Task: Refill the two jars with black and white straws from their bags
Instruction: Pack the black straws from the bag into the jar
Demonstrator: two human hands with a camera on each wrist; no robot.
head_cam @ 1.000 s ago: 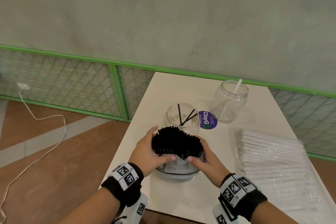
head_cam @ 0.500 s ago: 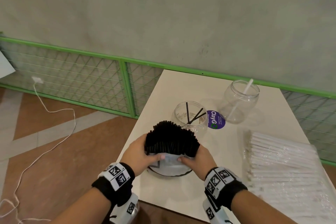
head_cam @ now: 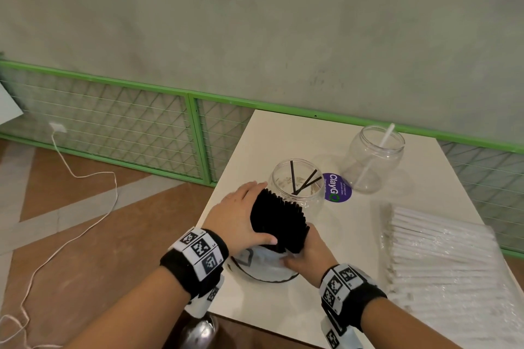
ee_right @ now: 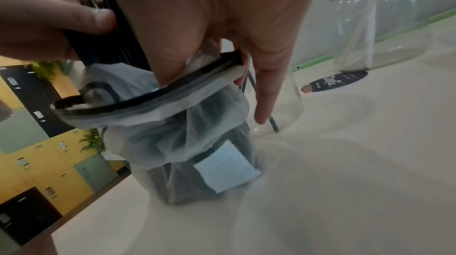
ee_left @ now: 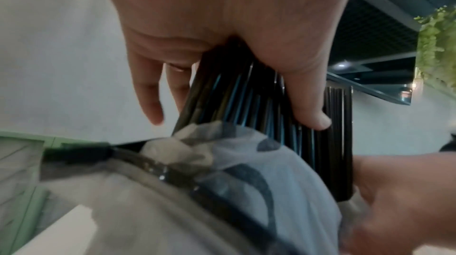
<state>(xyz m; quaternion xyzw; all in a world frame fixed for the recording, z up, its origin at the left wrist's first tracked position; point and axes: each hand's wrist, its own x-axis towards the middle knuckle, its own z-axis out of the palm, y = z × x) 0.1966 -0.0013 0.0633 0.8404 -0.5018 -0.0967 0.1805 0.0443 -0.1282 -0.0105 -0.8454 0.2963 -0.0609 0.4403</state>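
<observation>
The left hand has its grip clamped round the bundle of black straws, thumb across the front. Just below that grip, the right hand pinches the rim of the black-straw bag, which stands on the bench. Just beyond the grip stands the jar holding a few black straws; further right, the jar with one white straw, then the bag of white straws.
</observation>
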